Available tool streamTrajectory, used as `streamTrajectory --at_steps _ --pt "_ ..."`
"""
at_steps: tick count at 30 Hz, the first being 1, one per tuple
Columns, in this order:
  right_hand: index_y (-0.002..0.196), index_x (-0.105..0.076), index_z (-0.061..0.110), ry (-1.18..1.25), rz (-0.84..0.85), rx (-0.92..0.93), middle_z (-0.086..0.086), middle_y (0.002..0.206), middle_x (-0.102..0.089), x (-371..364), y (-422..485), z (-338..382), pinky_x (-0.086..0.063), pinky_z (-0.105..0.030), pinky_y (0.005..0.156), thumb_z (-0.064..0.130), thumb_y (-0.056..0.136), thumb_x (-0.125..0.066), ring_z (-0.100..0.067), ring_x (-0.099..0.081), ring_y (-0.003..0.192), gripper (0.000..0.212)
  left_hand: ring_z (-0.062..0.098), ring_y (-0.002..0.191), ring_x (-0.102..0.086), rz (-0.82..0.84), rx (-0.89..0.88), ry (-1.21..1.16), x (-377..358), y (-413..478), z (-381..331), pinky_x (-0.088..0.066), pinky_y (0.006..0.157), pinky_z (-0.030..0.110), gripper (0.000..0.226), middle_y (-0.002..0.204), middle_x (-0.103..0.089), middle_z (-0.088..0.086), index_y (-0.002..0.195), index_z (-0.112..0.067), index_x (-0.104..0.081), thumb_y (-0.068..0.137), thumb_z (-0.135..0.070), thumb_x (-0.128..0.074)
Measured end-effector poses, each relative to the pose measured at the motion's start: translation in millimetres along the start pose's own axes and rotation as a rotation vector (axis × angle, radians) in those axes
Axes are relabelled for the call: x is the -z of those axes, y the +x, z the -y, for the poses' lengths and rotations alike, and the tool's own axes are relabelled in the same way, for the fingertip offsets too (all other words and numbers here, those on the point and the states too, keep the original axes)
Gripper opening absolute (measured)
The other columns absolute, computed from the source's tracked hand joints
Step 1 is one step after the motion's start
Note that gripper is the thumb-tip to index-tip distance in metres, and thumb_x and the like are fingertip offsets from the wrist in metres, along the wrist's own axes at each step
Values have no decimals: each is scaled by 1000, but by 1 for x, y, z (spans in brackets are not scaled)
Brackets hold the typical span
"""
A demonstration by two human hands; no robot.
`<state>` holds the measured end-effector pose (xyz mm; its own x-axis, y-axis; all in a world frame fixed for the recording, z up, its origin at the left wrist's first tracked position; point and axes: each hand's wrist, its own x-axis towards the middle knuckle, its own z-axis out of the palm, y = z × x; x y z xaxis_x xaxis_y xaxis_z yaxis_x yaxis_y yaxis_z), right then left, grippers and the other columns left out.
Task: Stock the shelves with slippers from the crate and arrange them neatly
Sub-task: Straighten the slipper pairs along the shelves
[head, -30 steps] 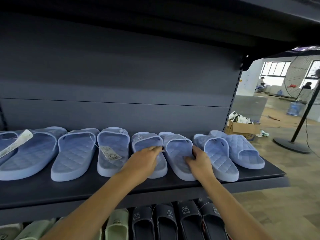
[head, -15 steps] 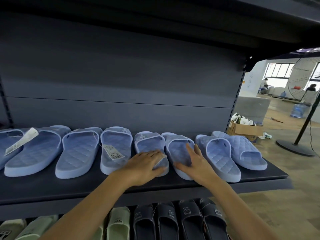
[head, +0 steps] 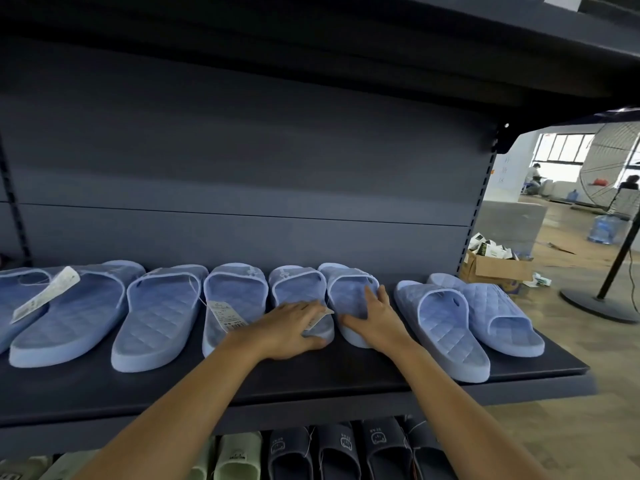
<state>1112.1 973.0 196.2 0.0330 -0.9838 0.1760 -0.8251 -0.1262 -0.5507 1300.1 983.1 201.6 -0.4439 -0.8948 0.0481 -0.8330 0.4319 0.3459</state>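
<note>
On the dark shelf (head: 346,379), near the middle of a row of pale blue slippers (head: 162,317), the pair being arranged lies side by side with toes toward the back panel. The inner edges of the left slipper (head: 298,291) and the right slipper (head: 349,289) touch.

The left hand (head: 289,329) lies palm down across the heel of the left slipper. Its fingers are straight and close together, pointing right, and its thumb sits against the heel's near edge. A paper tag (head: 320,318) pokes out from under the fingertips. The right hand (head: 375,322) rests flat on the footbed of the right slipper, with fingers straight and slightly spread and the thumb stretched left over the heel.

A second ago both hands sat farther back with fingers curled: the left at the strap of its slipper, the right round the outer edge of the other. Half a second ago they had already flattened.

Since then the pair has slid a little to the left. A strip of bare shelf now shows between the right slipper and the quilted pair (head: 440,327) on its right, which lay just beside it before.

To the left, a white price tag (head: 227,315) lies on the neighbouring slipper. On the shelf below stand navy slippers (head: 343,448) and pale green slippers (head: 239,455). Beyond the shelf's right end are a cardboard box (head: 495,271) and a black fan stand (head: 620,258) on the floor.
</note>
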Motion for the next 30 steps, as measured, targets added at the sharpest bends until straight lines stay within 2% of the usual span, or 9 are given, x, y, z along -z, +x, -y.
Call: streamTrajectory --at_steps 3,5,9,14,18,21,24,27,30 --pt "149 -10 16 -6 -6 -8 -15 156 3 -2 3 -1 -30 -35 107 44 87 -58 -32 -25 139 83 19 128 -38 9 -11 -28 0 2 1 -32 106 37 53 136 -43 -6 134 -26 -38 87 -46 -52" --pt "148 -14 15 -18 -41 -17 -15 156 -1 -6 4 -1 -34 -35 104 46 85 -59 -32 -29 136 82 20 135 -29 30 -15 -8 -1 2 0 -23 111 33 56 145 -34 -5 140 -25 -33 90 -44 -50" --pt "146 -21 15 17 -104 -18 -13 156 -7 -11 2 -3 -34 -35 102 44 83 -62 -30 -28 138 80 21 136 -27 -76 90 -31 -6 9 -2 -21 112 36 67 147 -34 -2 138 -26 -34 85 -65 -43" --pt "142 -32 16 33 -157 -11 -12 152 -23 -12 0 -5 -41 -34 98 44 80 -65 -28 -39 131 76 24 142 -10 -120 121 91 -17 15 -9 -5 117 37 68 154 -20 5 146 -21 -19 91 -53 -42" --pt "138 -37 12 15 -170 -38 -10 143 -38 -12 0 -8 -37 -27 93 44 80 -64 -24 -43 126 71 22 142 -13 -148 92 73 -19 13 -9 -6 116 35 64 153 -22 4 145 -21 -20 91 -48 -42" --pt "135 -41 11 34 -172 -36 -8 138 -44 -11 3 -8 -35 -22 89 62 69 -56 -21 -45 124 84 24 142 -14 -210 98 97 -22 12 -13 -6 116 36 64 153 -23 6 145 -21 -21 91 -46 -43" --pt "136 -41 12 47 -158 -49 -6 138 -44 -11 9 -8 -36 -22 88 48 77 -64 -21 -45 124 73 25 141 -17 -278 103 105 -27 12 -14 -7 116 34 64 152 -25 7 145 -21 -22 90 -48 -42" --pt "134 -43 14 41 -162 -33 -2 135 -46 -13 9 -9 -40 -24 89 59 69 -57 -19 -47 121 81 25 139 -22 -354 106 126 -32 16 -13 -8 114 34 76 149 -31 6 144 -22 -24 79 -61 -26" --pt "137 -41 14 34 -159 -39 -4 137 -45 -12 5 -6 -42 -29 93 60 67 -56 -21 -46 122 85 25 137 -26 -392 104 136 -36 19 -11 -10 114 35 96 147 -36 6 143 -21 -28 60 -63 -5"
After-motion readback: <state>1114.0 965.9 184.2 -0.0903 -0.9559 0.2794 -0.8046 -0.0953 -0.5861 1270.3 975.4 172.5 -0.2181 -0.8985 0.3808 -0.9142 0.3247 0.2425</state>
